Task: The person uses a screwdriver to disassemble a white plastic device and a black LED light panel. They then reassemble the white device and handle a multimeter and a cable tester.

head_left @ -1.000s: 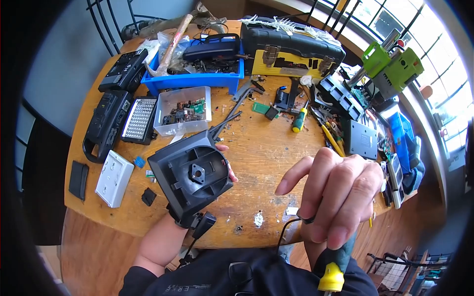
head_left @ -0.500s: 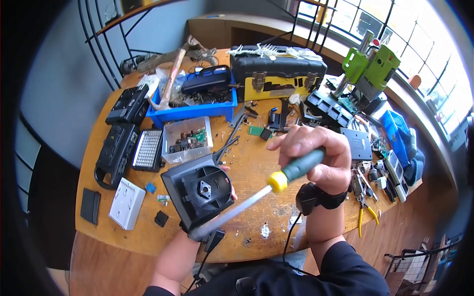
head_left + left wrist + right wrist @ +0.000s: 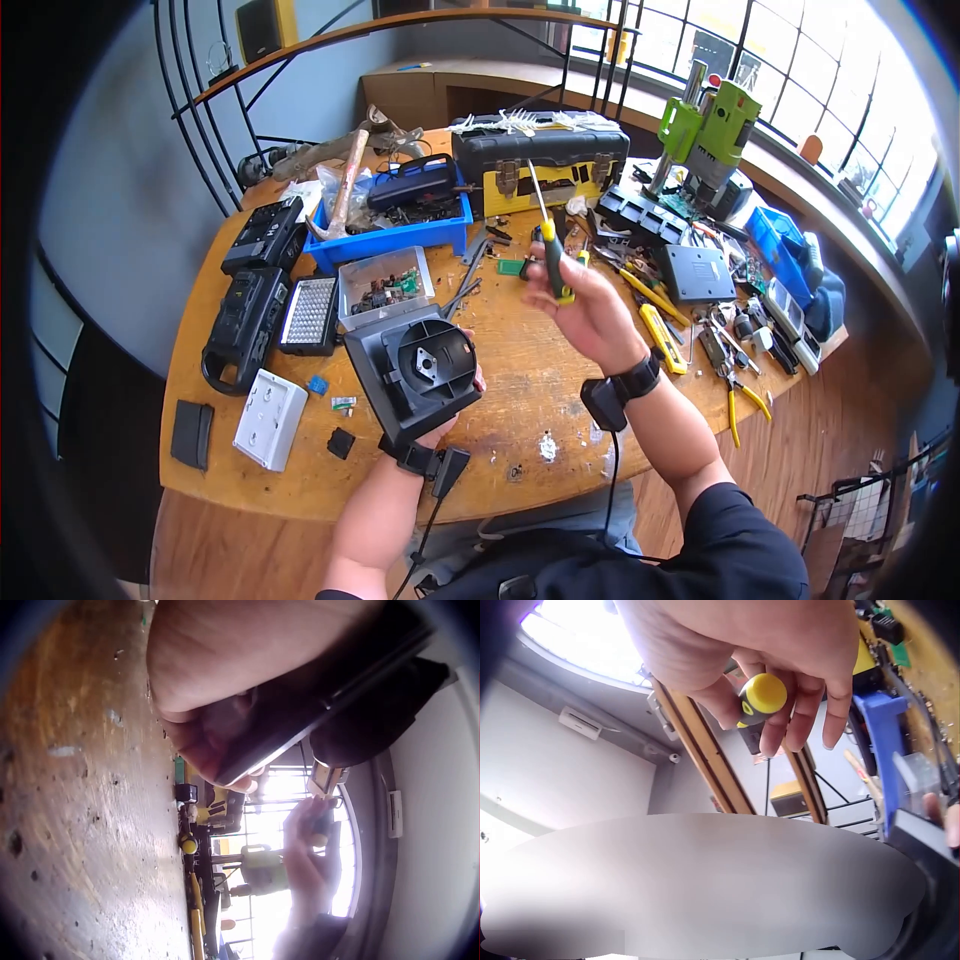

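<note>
My left hand (image 3: 437, 430) grips a black plastic housing (image 3: 385, 385) from beneath, over the front of the table. The housing's hollow side faces up, showing a round recess and a small plate with a hole; most of the hand is hidden under it. In the left wrist view, the palm (image 3: 247, 656) lies along the dark housing's edge. To the right, my raised right hand (image 3: 592, 312) holds a screwdriver (image 3: 552, 262) by its green and yellow handle, shaft pointing up and away. The handle's yellow end (image 3: 766, 693) shows between thumb and fingers in the right wrist view.
Left of the housing lie a white plastic case (image 3: 270, 420), an LED panel (image 3: 310, 312) and a clear bin (image 3: 385, 285) of circuit parts. Behind stand a blue crate (image 3: 400, 240) with a hammer and a toolbox (image 3: 540, 150). Pliers (image 3: 735, 385) and a green drill stand (image 3: 715, 130) are right.
The right hand has moved away from the body toward the table's middle, and the screwdriver has swung from pointing down to pointing up and away. The left hand keeps holding the housing.
</note>
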### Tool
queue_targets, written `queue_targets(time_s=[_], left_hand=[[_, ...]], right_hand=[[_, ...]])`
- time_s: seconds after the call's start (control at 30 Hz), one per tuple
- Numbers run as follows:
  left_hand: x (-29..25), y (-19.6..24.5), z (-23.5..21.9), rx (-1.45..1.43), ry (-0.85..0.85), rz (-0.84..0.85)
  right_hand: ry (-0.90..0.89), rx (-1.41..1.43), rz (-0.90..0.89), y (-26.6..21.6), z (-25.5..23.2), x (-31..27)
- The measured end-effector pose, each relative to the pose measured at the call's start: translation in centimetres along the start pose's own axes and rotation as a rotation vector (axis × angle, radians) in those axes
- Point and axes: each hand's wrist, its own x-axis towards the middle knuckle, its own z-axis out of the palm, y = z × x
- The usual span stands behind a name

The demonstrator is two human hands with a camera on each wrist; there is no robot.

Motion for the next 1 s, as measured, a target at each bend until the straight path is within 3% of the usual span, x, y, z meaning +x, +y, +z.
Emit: queue_targets(time_s=[0.07, 0.33, 0.4, 0.43, 0.47, 0.6, 0.67, 0.7, 0.83, 0.9, 0.93, 1.0], left_hand=[[-0.4, 0.0, 0.7, 0.004, 0.106, -0.012], [-0.6, 0.2, 1.7, -0.006, 0.038, -0.141], [-1.0, 0.1, 1.6, 0.060, 0.078, -0.139], [-1.1, -0.3, 1.4, 0.232, 0.162, -0.081], [-1.3, -0.1, 1.0, -0.019, 0.089, -0.147], [-1.3, -0.5, 0.5, 0.143, 0.340, -0.115], [-1.4, 0.2, 1.8, 0.143, 0.320, -0.129], [-1.3, 0.2, 2.3, -0.037, 0.368, -0.180], [-1.0, 0.6, 2.9, -0.010, 0.265, -0.187], [-1.0, 0.9, 3.4, 0.319, 0.309, -0.139], [-0.9, 0.7, 2.9, 0.316, 0.326, -0.144], [-0.9, 0.4, 2.0, -0.035, 0.368, -0.119]], right_hand=[[0.051, 0.012, 0.033, 1.0, -0.6, -1.3], [0.116, -0.152, 0.094, 1.3, -3.2, -3.1], [0.046, -0.181, 0.093, 1.3, -3.5, -3.1], [0.054, -0.256, 0.084, 1.4, -3.4, -3.2], [0.060, -0.261, 0.084, 1.8, -3.6, -3.3], [0.032, -0.161, 0.112, 2.1, -2.3, -4.5], [-0.005, -0.110, 0.118, 2.8, -2.3, -4.6], [-0.058, -0.105, 0.134, 2.8, -2.7, -4.6], [-0.141, -0.054, 0.152, 3.5, -3.4, -4.6], [-0.184, -0.075, 0.166, 3.6, -3.5, -4.7], [-0.182, -0.065, 0.181, 3.6, -3.5, -4.7], [-0.199, -0.144, 0.173, 3.6, -3.3, -4.7]])
